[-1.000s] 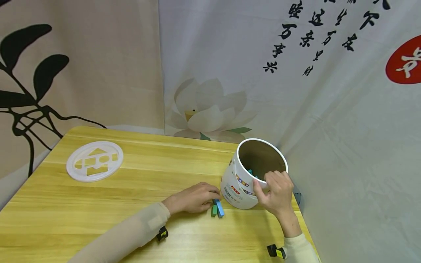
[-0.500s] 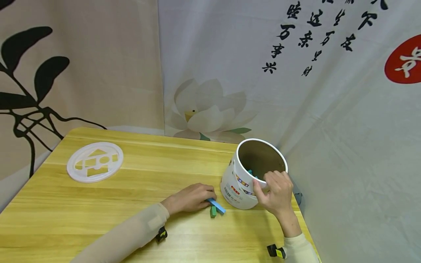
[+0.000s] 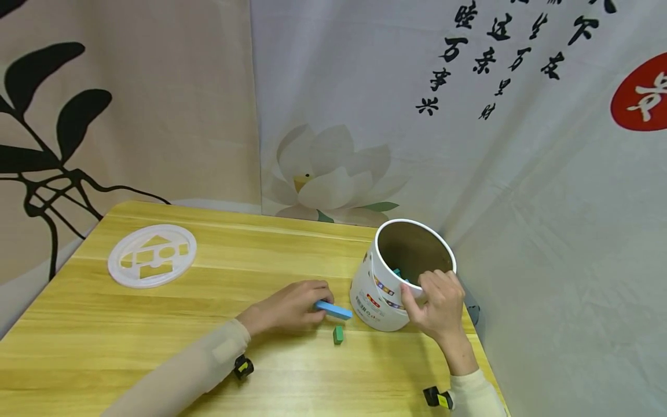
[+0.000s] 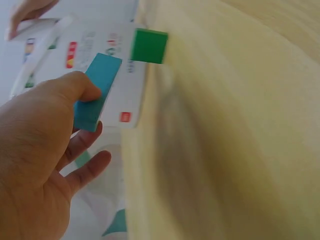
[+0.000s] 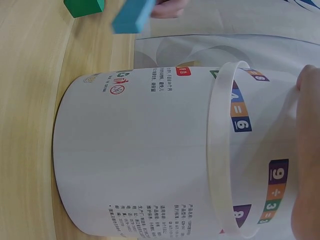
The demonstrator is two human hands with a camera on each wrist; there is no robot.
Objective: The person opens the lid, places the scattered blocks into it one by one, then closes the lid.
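Observation:
My left hand (image 3: 294, 306) pinches a long blue block (image 3: 335, 310) between thumb and fingers, lifted just off the table left of the bucket. The left wrist view shows the thumb pressed on the blue block (image 4: 97, 92), the other fingers behind it. A small green block (image 3: 338, 335) stands on the table below and right of that hand. With my right hand (image 3: 440, 304) I grip the near rim of a white cylindrical bucket (image 3: 377, 310). Some teal pieces (image 3: 398, 273) show inside it; the rest of its contents is hidden. Printed labels cover the bucket's side (image 5: 140, 150).
A white oval plate with cut-out shapes (image 3: 117, 266) lies at the table's far left. The wooden table (image 3: 250, 249) ends just right of the bucket. Fabric hangings (image 3: 339, 87) with a printed flower and characters stand behind and to the right.
My left hand has picked up the blue block from beside the green one and moved it left and up, turning it. The right hand keeps its grip on the bucket.

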